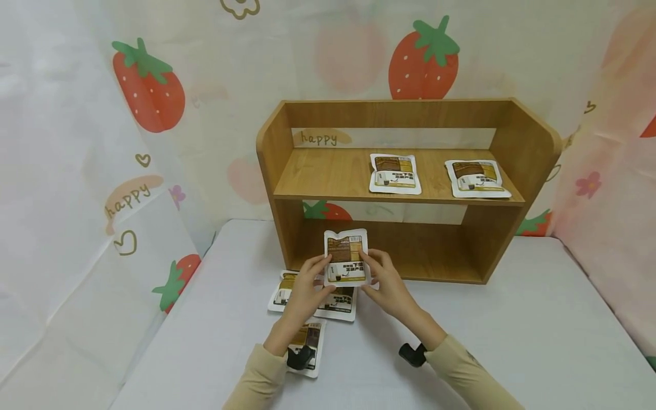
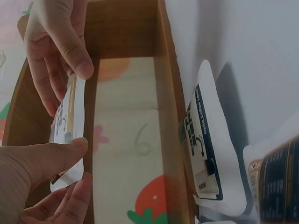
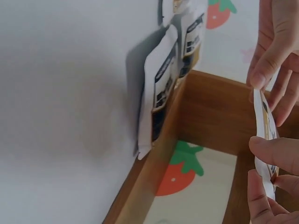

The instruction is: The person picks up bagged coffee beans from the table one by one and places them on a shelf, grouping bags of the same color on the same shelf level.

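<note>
Both hands hold one white-edged coffee pouch (image 1: 346,259) upright in front of the shelf's lower level. My left hand (image 1: 306,289) pinches its left edge, while the right hand (image 1: 388,286) pinches the opposite edge. In the left wrist view the pouch (image 2: 70,123) appears nearly edge-on, between thumbs and fingers. Beneath the hands, a coffee pouch (image 1: 338,304) lies on the table, with another pouch (image 1: 283,291) to its left, partly behind the left hand. Closer to me lies a further pouch (image 1: 312,341), partly covered by the left forearm.
A two-level wooden shelf (image 1: 333,171) stands at the back of the white table (image 1: 538,341). Its upper board carries one pouch (image 1: 394,174) near the middle and another pouch (image 1: 476,178) toward the right. Strawberry-print cloth (image 1: 205,142) hangs behind and at the sides.
</note>
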Motion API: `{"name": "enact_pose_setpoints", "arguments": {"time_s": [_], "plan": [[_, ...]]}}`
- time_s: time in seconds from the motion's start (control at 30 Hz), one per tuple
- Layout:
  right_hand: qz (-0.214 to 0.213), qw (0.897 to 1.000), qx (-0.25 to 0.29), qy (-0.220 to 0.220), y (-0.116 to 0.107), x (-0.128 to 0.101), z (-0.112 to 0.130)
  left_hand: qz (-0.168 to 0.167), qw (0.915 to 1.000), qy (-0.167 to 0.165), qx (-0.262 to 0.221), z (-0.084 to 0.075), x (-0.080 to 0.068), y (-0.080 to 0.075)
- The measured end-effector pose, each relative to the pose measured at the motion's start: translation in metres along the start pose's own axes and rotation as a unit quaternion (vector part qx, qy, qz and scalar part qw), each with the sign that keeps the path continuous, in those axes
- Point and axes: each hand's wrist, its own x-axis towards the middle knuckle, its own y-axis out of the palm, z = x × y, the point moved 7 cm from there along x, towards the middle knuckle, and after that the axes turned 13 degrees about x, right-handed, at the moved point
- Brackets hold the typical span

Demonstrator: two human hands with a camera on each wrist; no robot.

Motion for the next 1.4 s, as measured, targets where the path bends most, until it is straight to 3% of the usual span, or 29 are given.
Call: {"name": "enact_pose_setpoints", "arguments": {"time_s": [0.3,0.53,0.93,1.4], "plan": [[0.011,1.0,0.003,-0.024,0.001,0.009,0.011,-0.028,0.9994,0.02,-0.001,-0.004,0.001,-0.015],[0.006,0.999,0.02,-0.044,-0.001,0.018,0.023,-0.065,0.9951,0.055,0.051,-0.014,0.006,-0.032],[-0.022,0.995,-0.038,-0.094,-0.008,0.028,0.046,-0.115,0.9865,0.09,0.074,-0.027,0.011,-0.05],[-0.051,0.988,-0.025,-0.144,-0.018,0.045,0.073,-0.155,0.9822,0.101,0.033,-0.042,0.019,-0.077]]}}
